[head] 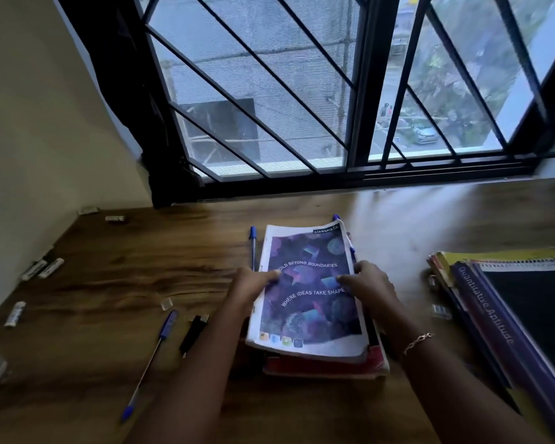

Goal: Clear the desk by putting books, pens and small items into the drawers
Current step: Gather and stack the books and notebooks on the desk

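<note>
Your wooden surface (109, 283) holds a book pile (318, 366) at its middle, purple notebook (311, 302) on top. Your left hand (252, 283) and right hand (370, 283) take the notebook's side edges, fingers pinching it, thumbs on its cover. A blue pen (150, 363) lies left of the pile.

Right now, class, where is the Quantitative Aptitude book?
Head view, right side: the Quantitative Aptitude book lies in the pile right of the right hand.

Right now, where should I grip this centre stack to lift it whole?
By its long sides, low down: left hand and right hand from either side, fingers under the red bottom book. The purple notebook on top sits askew and may slide if gripped alone.
</note>
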Action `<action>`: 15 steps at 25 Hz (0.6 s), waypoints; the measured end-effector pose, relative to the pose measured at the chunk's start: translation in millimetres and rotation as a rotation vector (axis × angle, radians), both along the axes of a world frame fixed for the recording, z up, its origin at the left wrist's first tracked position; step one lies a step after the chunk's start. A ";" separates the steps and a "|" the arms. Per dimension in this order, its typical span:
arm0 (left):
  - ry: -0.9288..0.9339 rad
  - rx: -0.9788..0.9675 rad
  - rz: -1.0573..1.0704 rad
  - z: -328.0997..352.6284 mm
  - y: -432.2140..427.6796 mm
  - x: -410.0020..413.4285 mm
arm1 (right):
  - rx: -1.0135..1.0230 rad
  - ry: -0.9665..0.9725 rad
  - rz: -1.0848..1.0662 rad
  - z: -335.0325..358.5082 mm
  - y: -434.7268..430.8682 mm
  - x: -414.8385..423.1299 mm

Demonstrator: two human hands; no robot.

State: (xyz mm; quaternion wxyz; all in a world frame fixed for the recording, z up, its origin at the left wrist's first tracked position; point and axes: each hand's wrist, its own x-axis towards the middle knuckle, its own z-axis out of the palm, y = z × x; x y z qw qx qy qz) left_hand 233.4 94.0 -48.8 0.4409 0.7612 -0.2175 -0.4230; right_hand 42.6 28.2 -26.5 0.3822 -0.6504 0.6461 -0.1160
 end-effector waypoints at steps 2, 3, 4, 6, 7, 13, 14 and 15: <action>0.174 -0.042 -0.012 7.3 0.8 -5.1 | 0.050 -0.159 -0.063 7.0 -4.2 -4.5; 0.207 -0.057 -0.031 10.2 -0.2 -6.9 | 0.103 -0.271 -0.089 10.2 -5.2 -6.6; 0.220 -0.083 -0.057 14.1 -1.4 -9.7 | 0.170 -0.407 -0.108 12.6 -5.1 -8.5; 0.213 -0.175 -0.103 24.8 -1.2 -15.6 | 0.291 -0.643 -0.100 20.2 -2.1 -9.3; 0.192 -0.250 -0.112 32.3 0.9 -18.1 | 0.320 -0.718 -0.080 22.0 -3.1 -8.2; -0.038 -0.668 -0.157 91.8 14.6 -18.9 | 0.066 -1.106 0.110 63.0 -21.5 -10.0; -0.034 -0.694 -0.153 95.5 14.7 -19.5 | -0.004 -1.132 0.171 69.3 -22.2 -11.0; -0.022 -0.700 -0.142 97.1 15.5 -21.0 | -0.050 -1.134 0.227 71.6 -22.6 -13.0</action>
